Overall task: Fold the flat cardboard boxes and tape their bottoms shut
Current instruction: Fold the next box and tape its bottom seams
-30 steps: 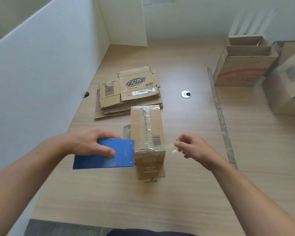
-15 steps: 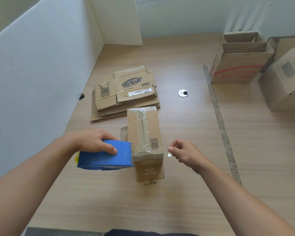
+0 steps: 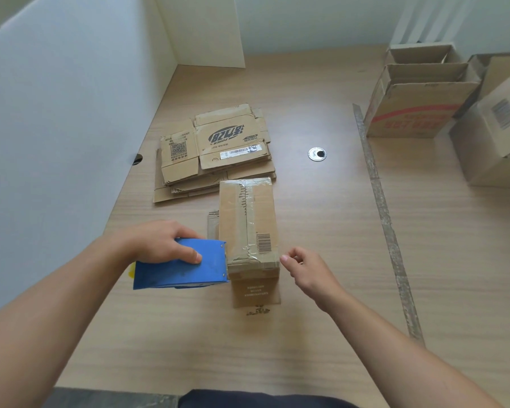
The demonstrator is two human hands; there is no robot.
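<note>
A small folded cardboard box (image 3: 248, 225) stands bottom-up on the table, with clear tape running along its closed flaps. My left hand (image 3: 159, 242) grips a blue tape dispenser (image 3: 183, 269) whose front end is pressed against the box's near left corner. My right hand (image 3: 304, 269) hovers at the box's near right corner, its thumb and fingers curled together close to the cardboard; whether they pinch a tape end cannot be told. A stack of flat cardboard boxes (image 3: 215, 151) lies just behind the folded box.
Two open-topped cardboard boxes (image 3: 415, 110) and a closed one (image 3: 495, 136) stand at the far right. A strip of old tape (image 3: 386, 225) runs down the table. A metal cable grommet (image 3: 317, 154) sits mid-table. White partition walls (image 3: 56, 119) border the left and back.
My right hand has moved left, from a stretched tape end out to the right, up to the box's near right corner. The dispenser has tilted and stays at the box's left corner.
</note>
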